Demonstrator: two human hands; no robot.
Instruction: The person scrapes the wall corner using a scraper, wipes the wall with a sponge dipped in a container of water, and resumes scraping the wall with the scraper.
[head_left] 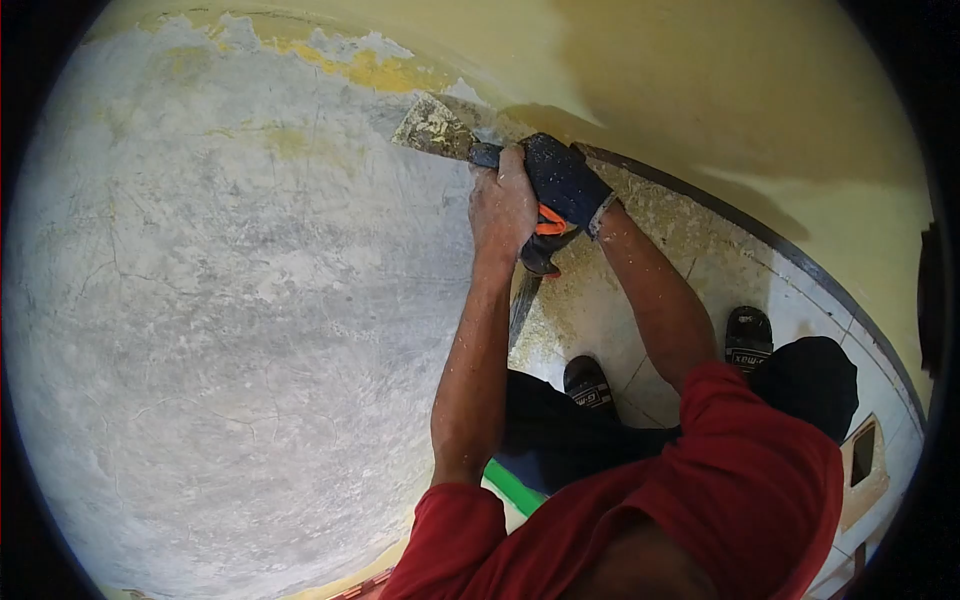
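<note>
The head view showed a scraper [435, 130] in front of the grey wall [270, 250], close to that wall's far edge, near its corner with the yellow wall [690, 80]. The blade was crusted with pale residue; whether its lip touched the surface could not be told. The gloved right hand [565, 180] was closed around the handle [485, 154], its fingers mostly hidden. The bare left hand [504, 212] lay against the glove, thumb up by the handle; whether its fingers gripped handle or glove, I could not tell.

By the look of it, most of the grey wall was done, bared to scuffed plaster almost up to the far edge. What seemed left was a ragged yellow strip [375, 72] along that edge, plus faint yellow stains [290, 140]. Crumbly debris [655, 205] lay unswept on the floor [800, 300].
</note>
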